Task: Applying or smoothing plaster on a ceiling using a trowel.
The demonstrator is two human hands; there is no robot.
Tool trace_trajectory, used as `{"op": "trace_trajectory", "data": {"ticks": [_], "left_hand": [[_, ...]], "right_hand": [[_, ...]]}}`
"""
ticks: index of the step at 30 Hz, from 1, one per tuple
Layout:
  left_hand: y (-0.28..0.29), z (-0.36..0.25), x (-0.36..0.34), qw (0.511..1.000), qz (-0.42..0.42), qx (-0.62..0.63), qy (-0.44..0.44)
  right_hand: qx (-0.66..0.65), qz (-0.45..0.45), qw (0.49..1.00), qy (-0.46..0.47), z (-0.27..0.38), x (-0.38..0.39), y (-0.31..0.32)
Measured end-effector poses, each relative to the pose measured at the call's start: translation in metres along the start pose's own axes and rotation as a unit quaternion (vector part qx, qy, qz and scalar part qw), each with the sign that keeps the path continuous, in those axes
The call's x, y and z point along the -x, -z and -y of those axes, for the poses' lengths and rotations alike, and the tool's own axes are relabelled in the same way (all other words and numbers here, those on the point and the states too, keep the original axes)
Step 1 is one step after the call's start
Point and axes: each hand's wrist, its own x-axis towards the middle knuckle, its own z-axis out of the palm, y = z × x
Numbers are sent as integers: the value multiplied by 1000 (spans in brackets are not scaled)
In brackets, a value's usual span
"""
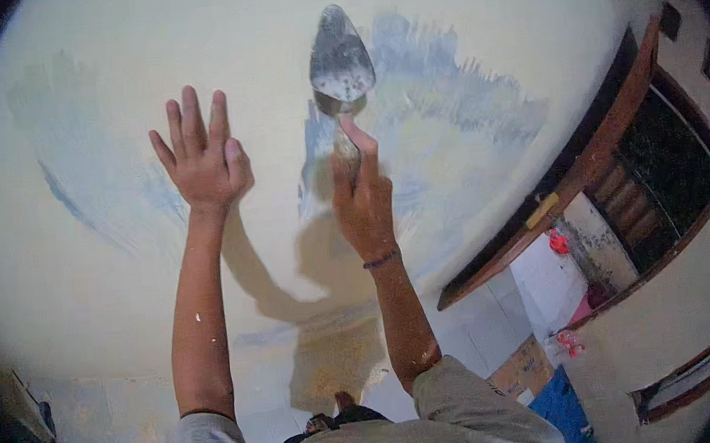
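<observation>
A cream-coloured wall (pixel 257 43) fills most of the view. My left hand (pixel 203 169) is spread flat on it with fingers pointing up, holding nothing. To its right, my right hand (pixel 363 203) grips the handle of a pointed trowel (pixel 341 56), index finger stretched along the neck. The trowel's grey metal blade points up in front of the wall; whether it touches the surface I cannot tell. Bluish-grey smeared patches lie on both sides, a larger one (pixel 448 119) beside the trowel and a fainter one (pixel 104 186) left of my left hand.
A brown wooden frame (pixel 604 142) slants across the right side, with a dark opening (pixel 674 165) beyond. Below it are a red object (pixel 559 241), a brown cardboard piece (pixel 523 369) and blue sheeting (pixel 563 406) on the tiled floor (pixel 488 320).
</observation>
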Motion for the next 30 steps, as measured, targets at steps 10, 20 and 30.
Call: {"op": "trace_trajectory", "data": {"ticks": [10, 20, 30], "left_hand": [[10, 8, 6, 999, 38, 19, 6], [3, 6, 3, 999, 32, 23, 12], [5, 11, 3, 999, 26, 26, 11]], "right_hand": [[-27, 80, 992, -94, -4, 100, -25], [-37, 36, 993, -106, -33, 72, -51], [-7, 8, 999, -44, -47, 95, -65]]}}
